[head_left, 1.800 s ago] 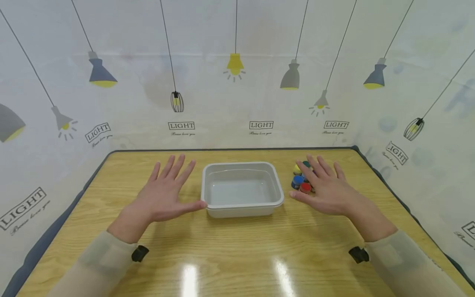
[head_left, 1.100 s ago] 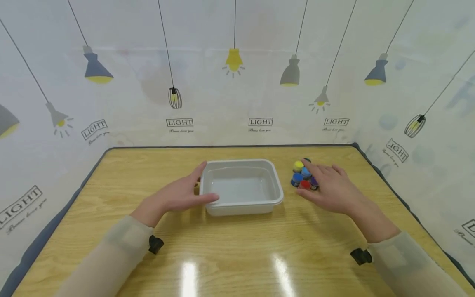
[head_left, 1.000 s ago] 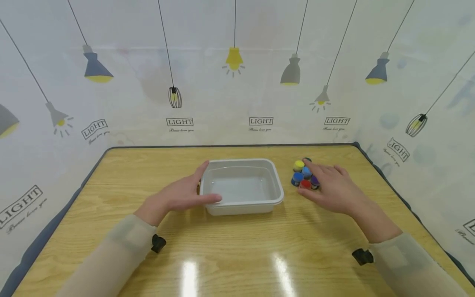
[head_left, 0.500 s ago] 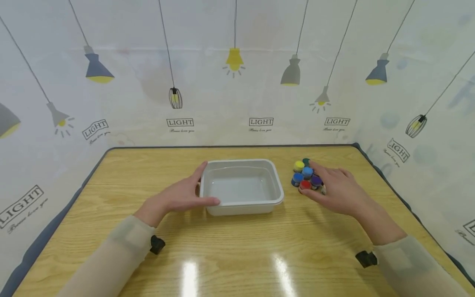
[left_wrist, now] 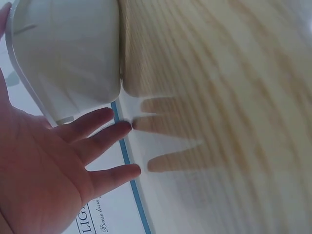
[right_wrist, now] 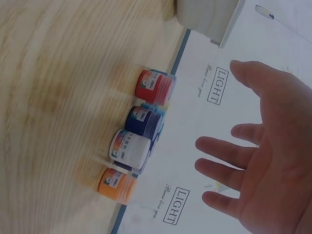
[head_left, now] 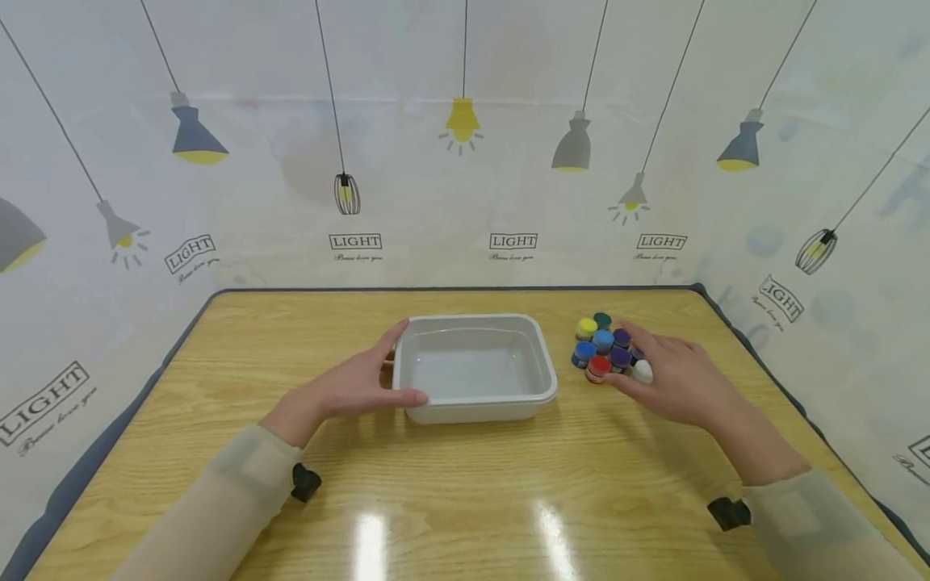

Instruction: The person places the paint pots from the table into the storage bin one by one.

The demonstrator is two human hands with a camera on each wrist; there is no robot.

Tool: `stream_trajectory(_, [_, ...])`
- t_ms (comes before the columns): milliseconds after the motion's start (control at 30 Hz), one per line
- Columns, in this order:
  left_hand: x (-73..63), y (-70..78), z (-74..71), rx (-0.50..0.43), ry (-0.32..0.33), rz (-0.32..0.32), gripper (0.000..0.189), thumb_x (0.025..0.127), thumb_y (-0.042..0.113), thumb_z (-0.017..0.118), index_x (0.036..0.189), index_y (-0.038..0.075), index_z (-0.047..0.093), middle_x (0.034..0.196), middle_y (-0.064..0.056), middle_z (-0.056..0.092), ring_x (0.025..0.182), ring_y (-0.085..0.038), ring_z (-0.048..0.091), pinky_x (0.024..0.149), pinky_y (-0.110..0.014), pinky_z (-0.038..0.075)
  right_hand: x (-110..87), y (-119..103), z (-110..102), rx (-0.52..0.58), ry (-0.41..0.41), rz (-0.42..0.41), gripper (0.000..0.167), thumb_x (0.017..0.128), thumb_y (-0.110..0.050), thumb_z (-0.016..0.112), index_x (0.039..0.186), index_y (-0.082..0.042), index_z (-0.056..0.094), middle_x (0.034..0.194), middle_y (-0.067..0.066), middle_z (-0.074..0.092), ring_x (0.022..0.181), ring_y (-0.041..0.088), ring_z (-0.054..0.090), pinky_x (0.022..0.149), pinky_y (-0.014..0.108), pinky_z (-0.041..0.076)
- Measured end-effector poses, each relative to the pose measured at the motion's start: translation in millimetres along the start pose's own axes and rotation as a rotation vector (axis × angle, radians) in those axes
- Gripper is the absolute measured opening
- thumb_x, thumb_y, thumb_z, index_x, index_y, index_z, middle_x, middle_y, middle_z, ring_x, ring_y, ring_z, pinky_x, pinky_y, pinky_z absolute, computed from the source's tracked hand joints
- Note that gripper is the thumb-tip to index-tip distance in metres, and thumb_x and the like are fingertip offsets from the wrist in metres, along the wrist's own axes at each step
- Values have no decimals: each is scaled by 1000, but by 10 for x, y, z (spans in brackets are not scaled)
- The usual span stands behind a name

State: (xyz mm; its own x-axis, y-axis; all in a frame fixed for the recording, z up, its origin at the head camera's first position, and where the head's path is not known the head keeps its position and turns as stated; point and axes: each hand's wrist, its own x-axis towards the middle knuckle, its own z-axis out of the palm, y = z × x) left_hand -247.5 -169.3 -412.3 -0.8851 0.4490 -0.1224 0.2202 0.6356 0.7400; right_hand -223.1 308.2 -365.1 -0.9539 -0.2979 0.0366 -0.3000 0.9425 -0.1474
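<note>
My left hand is at the left end of a white plastic tub. Its thumb lies over the near left rim and its index finger reaches the far left corner. In the left wrist view the other fingers stretch out straight beside the tub's wall. My right hand hovers over a cluster of small paint jars, fingers spread and holding nothing. Among them are red, blue, yellow, purple and white jars. An orange paint jar shows only in the right wrist view.
Everything stands on a wood-grain table with a dark edging along its back and sides. A pale cloth backdrop printed with hanging lamps encloses the table behind and at both sides.
My left hand has come in from the left to the tub's end and stayed there. My right hand has shifted right, uncovering the purple and white jars. Tub and jars look unmoved.
</note>
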Motion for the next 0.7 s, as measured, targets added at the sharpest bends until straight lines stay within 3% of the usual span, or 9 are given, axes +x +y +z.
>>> stream_trajectory(133, [3,-15,0,41,4,-14,135,84,73,84,178,30,-4,167,-18,52,143,-36,59,122,-63,43,1,93,-5,36,3,19,89,107,-59,65,170,-3,34,146,29,68,119,48,71,105,76,48])
stream_trajectory(233, [1,-13,-2,42,-9,-18,135,86,73,82,178,31,-6,165,-21,53,144,-36,61,121,-62,45,-10,170,-22,84,-9,65,91,108,-61,61,171,-2,31,149,32,64,114,48,73,100,73,53])
stream_trajectory(433, [-15,0,-3,50,-23,-30,132,88,74,80,177,32,-8,157,-20,61,139,-32,64,119,-62,47,-34,349,-23,156,-16,151,91,111,-64,52,172,-2,26,156,35,57,136,59,59,105,75,50])
stream_trajectory(700, [-7,-11,3,64,-26,-38,133,87,76,80,177,34,-9,158,-19,61,138,-30,64,119,-60,47,-75,616,30,215,28,165,80,114,-56,50,167,2,35,148,35,63,135,58,58,104,73,51])
